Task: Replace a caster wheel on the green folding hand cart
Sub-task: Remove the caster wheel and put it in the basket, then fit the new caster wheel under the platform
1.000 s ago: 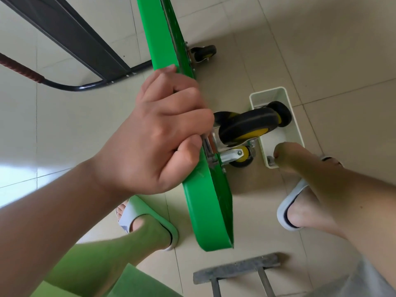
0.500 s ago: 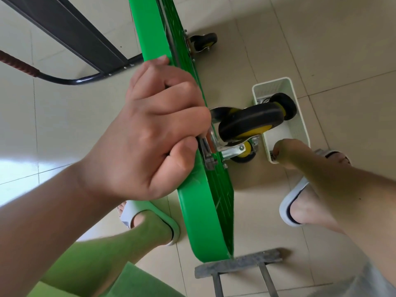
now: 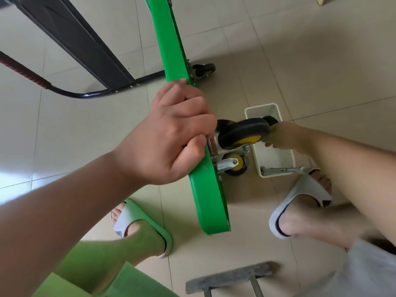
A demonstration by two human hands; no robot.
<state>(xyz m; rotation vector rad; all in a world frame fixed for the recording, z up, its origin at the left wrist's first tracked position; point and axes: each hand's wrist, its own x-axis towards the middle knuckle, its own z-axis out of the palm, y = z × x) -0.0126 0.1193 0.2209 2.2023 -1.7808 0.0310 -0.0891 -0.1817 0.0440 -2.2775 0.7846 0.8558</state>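
Clamps the left hand (image 3: 171, 133) over the upturned edge of the green hand cart (image 3: 169, 50), fingers curled across the deck, thumb pressed beside a silver bolt shaft (image 3: 209, 144). Reaches the right hand (image 3: 280, 136) in from 3 o'clock to touch the far end of the big black-and-yellow caster wheel (image 3: 244, 132); cannot tell whether gripping or only resting there. Holds the hands apart, with that wheel between them.

Stands the cart on its long side, running from 12 to 6 o'clock through the middle of view. Sets the big wheel against the cart's underside, with a smaller caster (image 3: 234, 163) just beyond at 5 o'clock and a third caster (image 3: 204, 70) up toward 12.

Places a white bin (image 3: 276, 161) under the right hand, a wrench (image 3: 280, 169) across its near end. Leaves the black handle frame (image 3: 75, 39) at 10 o'clock, a grey metal bar (image 3: 229, 275) at 6.
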